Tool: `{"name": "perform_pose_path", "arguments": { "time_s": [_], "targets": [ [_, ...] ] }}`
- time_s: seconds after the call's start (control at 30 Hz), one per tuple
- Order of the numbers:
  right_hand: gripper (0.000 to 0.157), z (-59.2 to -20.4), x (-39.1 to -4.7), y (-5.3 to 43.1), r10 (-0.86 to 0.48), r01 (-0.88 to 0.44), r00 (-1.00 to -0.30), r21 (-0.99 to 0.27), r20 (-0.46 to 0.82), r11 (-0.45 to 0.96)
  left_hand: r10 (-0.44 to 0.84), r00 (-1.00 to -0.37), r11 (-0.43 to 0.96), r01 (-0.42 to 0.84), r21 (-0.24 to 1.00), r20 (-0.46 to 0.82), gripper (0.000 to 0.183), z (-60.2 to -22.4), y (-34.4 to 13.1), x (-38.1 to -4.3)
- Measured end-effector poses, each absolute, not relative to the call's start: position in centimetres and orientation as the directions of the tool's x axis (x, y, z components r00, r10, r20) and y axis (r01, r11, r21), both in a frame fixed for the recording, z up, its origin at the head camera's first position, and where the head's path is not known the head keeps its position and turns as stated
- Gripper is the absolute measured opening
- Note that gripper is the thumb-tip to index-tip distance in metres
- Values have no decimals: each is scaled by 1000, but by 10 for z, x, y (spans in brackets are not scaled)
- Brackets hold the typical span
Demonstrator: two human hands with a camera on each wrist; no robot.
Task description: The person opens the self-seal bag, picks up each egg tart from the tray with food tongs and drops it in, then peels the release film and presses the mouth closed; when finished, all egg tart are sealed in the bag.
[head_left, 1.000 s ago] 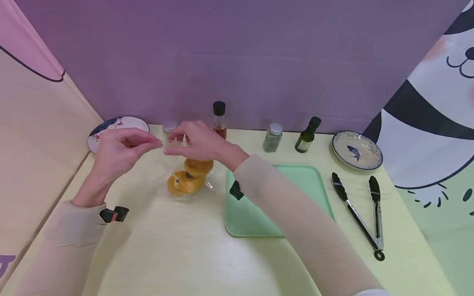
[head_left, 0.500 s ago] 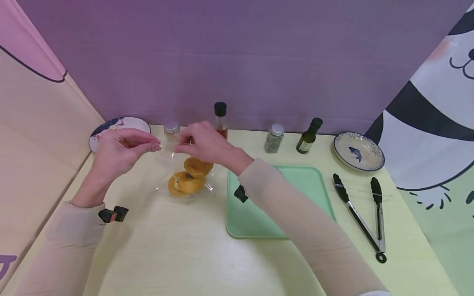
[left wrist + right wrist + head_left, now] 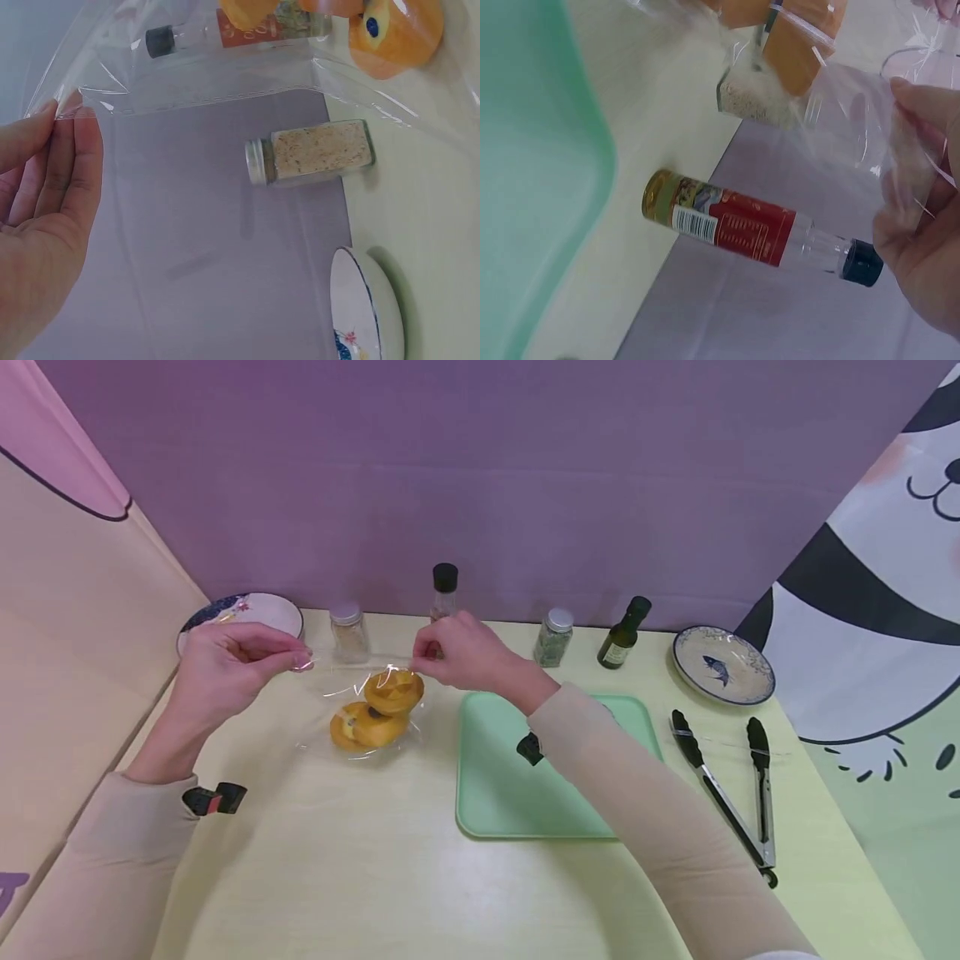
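Observation:
A clear plastic bag point(image 3: 339, 681) holds round golden bread rolls point(image 3: 393, 693), one partly over another, with dark spots on them. My left hand point(image 3: 225, 672) pinches the bag's upper left edge between thumb and fingertips. At the other top corner, my right hand point(image 3: 472, 652) pinches the film, which shows draped over its fingers in the right wrist view. Between the two hands the bag's top edge point(image 3: 217, 97) is stretched out. The lower part of the bag, with the rolls, appears low over or on the table; contact is hard to tell.
Behind the bag stand a spice jar point(image 3: 349, 633) and a red-labelled bottle point(image 3: 735, 225). A green tray point(image 3: 525, 802) lies right of it. Farther right are another jar point(image 3: 553, 639), a dark bottle point(image 3: 622, 635), a fish plate point(image 3: 723, 667) and tongs point(image 3: 723, 797). A floral plate point(image 3: 273, 612) stands back left.
My right hand has moved to the right, away from my left hand, and the bag's top edge is now spread wider between them. The left hand has shifted slightly left.

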State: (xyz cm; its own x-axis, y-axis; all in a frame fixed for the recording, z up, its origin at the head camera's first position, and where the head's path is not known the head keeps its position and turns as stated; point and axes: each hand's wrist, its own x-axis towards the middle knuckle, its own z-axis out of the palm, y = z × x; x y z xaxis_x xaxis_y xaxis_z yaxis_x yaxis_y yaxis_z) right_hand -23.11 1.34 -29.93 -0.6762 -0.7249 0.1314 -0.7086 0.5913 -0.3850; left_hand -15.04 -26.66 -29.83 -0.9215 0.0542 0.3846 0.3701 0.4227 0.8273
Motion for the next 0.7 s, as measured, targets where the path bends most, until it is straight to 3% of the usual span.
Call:
{"name": "perform_pose_path", "arguments": {
  "time_s": [0.23,0.5,0.7],
  "targets": [
    [13,-301,-231,31,-755,-749,-636,-366,163,552,9,-935,416,326,849,355,18,-298,-271,-149],
    [14,-307,-228,45,-660,-632,-717,-608,223,481,-20,-940,396,307,865,342,19,-299,-279,-147],
    [17,-310,-227,50,-633,-568,-742,-709,222,418,-41,-932,405,314,859,360,19,-297,-278,-145]
  ]
}}
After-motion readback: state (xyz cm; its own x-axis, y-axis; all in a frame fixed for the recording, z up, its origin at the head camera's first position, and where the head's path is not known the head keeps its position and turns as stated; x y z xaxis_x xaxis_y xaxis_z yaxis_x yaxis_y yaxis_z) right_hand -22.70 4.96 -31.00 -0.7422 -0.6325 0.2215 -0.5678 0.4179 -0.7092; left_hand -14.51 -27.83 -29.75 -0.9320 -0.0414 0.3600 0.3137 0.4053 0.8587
